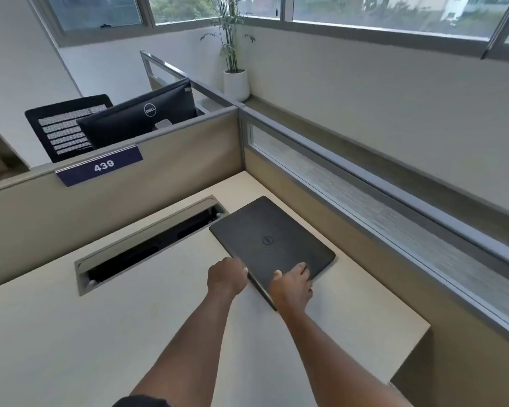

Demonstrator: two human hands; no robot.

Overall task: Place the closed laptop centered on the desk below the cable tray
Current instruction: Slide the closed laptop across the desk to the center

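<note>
A closed black laptop [269, 240] lies on the pale desk [106, 327], toward the far right corner, its lid logo facing up. Its far left corner overlaps the right end of the open cable tray [147, 248], a long slot cut into the desk. My left hand [227, 277] grips the laptop's near left edge, fingers curled around it. My right hand [293, 284] holds the near edge, thumb and fingers resting on the lid. The near edge looks slightly raised off the desk.
Beige cubicle partitions [147, 183] wall the desk at the back and right, with a label reading 439 [100, 165]. Behind them stand a black monitor [141, 116], a chair [59, 127] and a potted plant [235, 83]. The desk ends at right [412, 348].
</note>
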